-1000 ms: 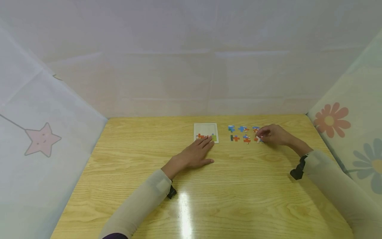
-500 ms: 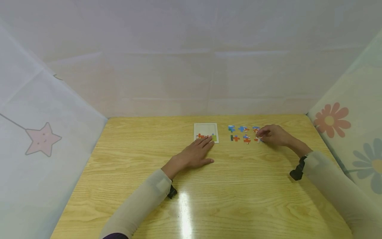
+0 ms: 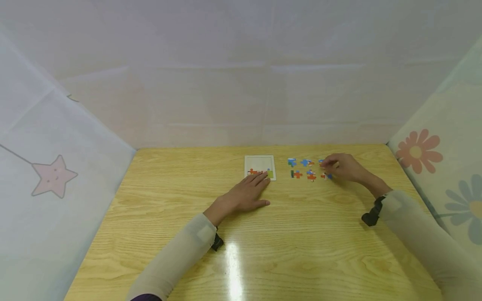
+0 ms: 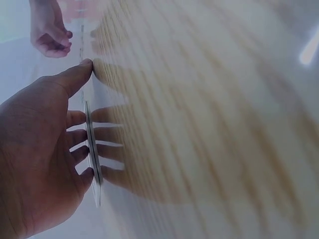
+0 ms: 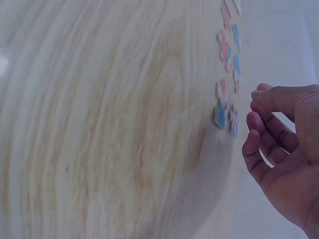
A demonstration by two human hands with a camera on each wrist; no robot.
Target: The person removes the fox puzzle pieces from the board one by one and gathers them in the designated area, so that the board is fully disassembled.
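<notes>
A small white puzzle board point(image 3: 260, 161) lies at the far middle of the wooden table point(image 3: 301, 234), with orange and green pieces point(image 3: 260, 172) set along its near edge. My left hand point(image 3: 259, 183) lies flat, its straight fingers resting on the board's near edge point(image 4: 92, 154). To the right lie several loose blue and orange pieces point(image 3: 306, 163) in two rows. My right hand point(image 3: 330, 165) hovers over the right end of the far row. In the right wrist view its fingers point(image 5: 259, 129) are loosely curled beside the pieces point(image 5: 224, 117) and hold nothing.
Pale cloth walls close the table in at the back and both sides: a pink star print point(image 3: 52, 175) on the left, flower prints point(image 3: 416, 151) on the right. Bare wood stretches from the hands to the near edge.
My right hand has shifted from the near-row right piece toward the far row, and that near piece now shows on the table. The left hand has stayed put.
</notes>
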